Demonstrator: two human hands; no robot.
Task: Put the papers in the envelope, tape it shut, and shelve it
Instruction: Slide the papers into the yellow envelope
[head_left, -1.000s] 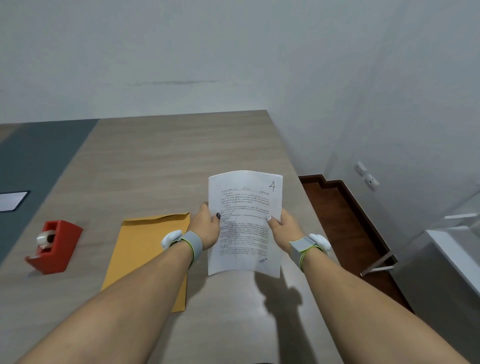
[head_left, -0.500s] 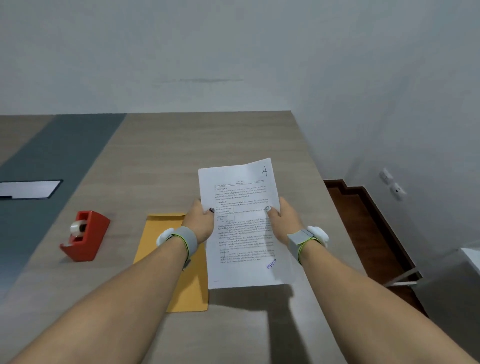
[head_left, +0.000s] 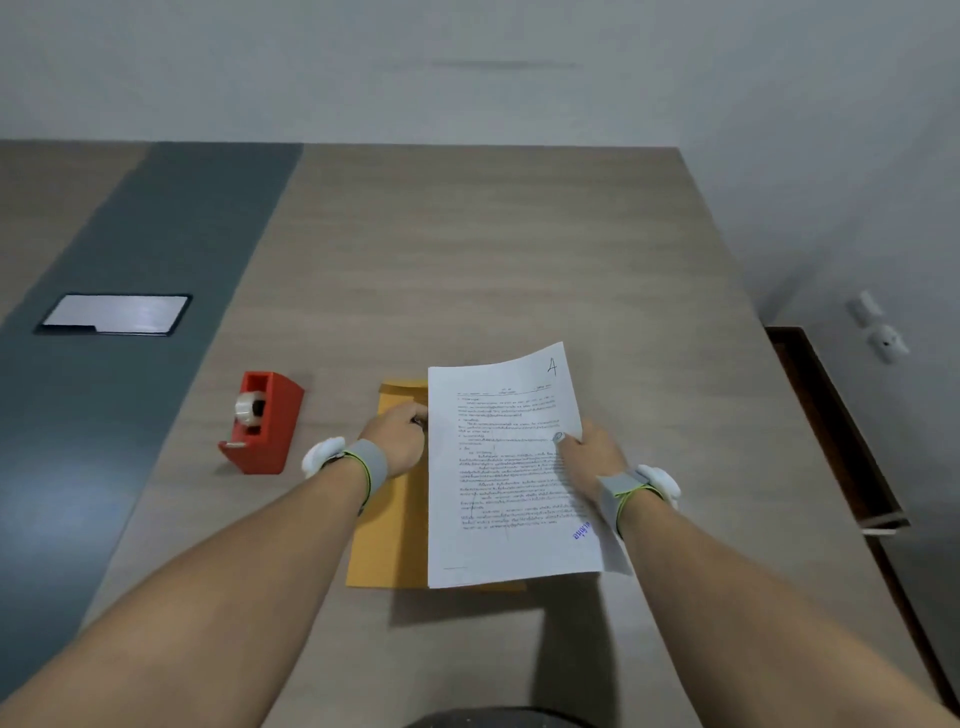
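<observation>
My right hand (head_left: 589, 457) grips a white stack of printed papers (head_left: 498, 467) by the right edge, thumb on top; a handwritten "A" marks its top right corner. The sheets hover low over a yellow-brown envelope (head_left: 387, 525) that lies flat on the table and is partly covered by them. Over the envelope's upper part is my left hand (head_left: 397, 439), fingers curled against the papers' left edge. Its fingertips are hidden, so I cannot tell whether it holds the papers, the envelope or nothing. A red tape dispenser (head_left: 262, 423) with a clear roll stands left of the envelope.
The wooden table (head_left: 467, 260) has a dark grey strip (head_left: 156, 312) on the left with a white-lidded inset panel (head_left: 117, 313). The table's right edge drops to a dark brown floor (head_left: 831, 426). A white wall with sockets (head_left: 878, 327) stands behind and to the right.
The view has tilted down and swung left. The papers came down over the envelope. My left hand slid off the sheets' face to their left edge; my right hand keeps its grip.
</observation>
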